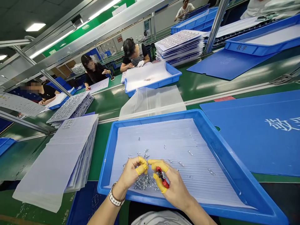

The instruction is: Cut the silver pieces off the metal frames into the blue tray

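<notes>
Over the near left part of a blue tray (225, 143), my two hands meet at the fingertips. My left hand (134, 170), with yellow finger covers and a bracelet (116, 195) at the wrist, pinches a tiny metal piece (147, 163). My right hand (170, 181), also with yellow finger covers, holds small red-handled pliers (162, 178) in its palm, and its index fingertip touches the same spot. Below the hands lies a pile of small silver metal pieces (143, 182). Several more are scattered over the white sheet (175, 134) lining the tray.
Stacked white sheets (70, 140) stand left of the tray, with a stack of metal-covered sheets (70, 107) behind. A blue board (257, 134) lies at the right. Across the green bench (107, 103), several people work beside another blue tray (161, 82). A metal post (217, 26) rises behind.
</notes>
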### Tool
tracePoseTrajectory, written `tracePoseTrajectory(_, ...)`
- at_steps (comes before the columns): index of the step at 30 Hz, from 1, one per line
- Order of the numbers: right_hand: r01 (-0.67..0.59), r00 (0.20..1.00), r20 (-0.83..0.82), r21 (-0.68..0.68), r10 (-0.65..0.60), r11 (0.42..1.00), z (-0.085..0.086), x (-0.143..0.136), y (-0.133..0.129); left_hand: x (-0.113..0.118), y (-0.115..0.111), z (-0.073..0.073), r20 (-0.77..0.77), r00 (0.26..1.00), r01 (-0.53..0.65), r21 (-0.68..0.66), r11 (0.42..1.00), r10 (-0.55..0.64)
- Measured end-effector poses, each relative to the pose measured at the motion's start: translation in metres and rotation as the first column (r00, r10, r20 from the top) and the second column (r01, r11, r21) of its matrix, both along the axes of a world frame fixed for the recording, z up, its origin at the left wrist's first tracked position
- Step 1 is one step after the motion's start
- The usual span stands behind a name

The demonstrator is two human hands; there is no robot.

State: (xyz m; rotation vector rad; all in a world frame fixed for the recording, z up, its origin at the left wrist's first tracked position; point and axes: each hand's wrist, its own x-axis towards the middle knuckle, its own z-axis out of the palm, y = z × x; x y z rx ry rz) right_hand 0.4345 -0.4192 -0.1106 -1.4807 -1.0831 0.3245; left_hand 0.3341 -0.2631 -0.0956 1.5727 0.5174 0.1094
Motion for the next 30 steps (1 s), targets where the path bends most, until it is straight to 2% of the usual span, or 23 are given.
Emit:
tracePoseTrajectory(4,-0.05,0.997,0.065,-0.034,0.052,0.998,-0.001,0.003,-0.002,-0.002,-0.001,-0.002,0.01,1.0,-0.012,-0.012,1.0,0.012)
tracePoseTrajectory(7,-0.023,0.998,0.061,-0.174,0.034,0.985,-0.001,0.007,-0.004,-0.003,-0.001,-0.001,0.027,1.0,-0.016,-0.008,1.0,0.016)
tracePoseTrajectory(10,-0.047,0.998,0.014,-0.4,0.057,0.915,0.0,0.015,-0.005,-0.004,0.001,0.002,0.046,0.999,0.007,0.021,1.0,-0.007)
tracePoseTrajectory(13,-0.131,0.989,-0.014,-0.525,0.145,0.841,0.006,0.023,-0.006,-0.005,0.002,0.006,0.055,0.997,0.05,0.068,0.996,-0.054)
tracePoseTrajectory(17,-0.176,0.979,-0.014,-0.565,0.204,0.806,0.014,0.028,-0.007,-0.005,0.003,0.011,0.06,0.993,0.089,0.154,0.984,-0.1)
tracePoseTrajectory(20,-0.183,0.977,-0.014,-0.57,0.213,0.801,0.018,0.027,-0.008,-0.004,0.003,0.013,0.053,0.991,0.107,0.239,0.965,-0.123)
tracePoseTrajectory(26,-0.117,0.982,0.054,-0.568,0.179,0.815,0.02,0.023,-0.01,-0.004,0.002,0.015,0.036,0.987,0.129,0.38,0.916,-0.154)
tracePoseTrajectory(30,-0.108,0.977,0.085,-0.587,0.195,0.802,0.021,0.022,-0.009,-0.004,0.002,0.015,0.032,0.985,0.137,0.437,0.889,-0.167)
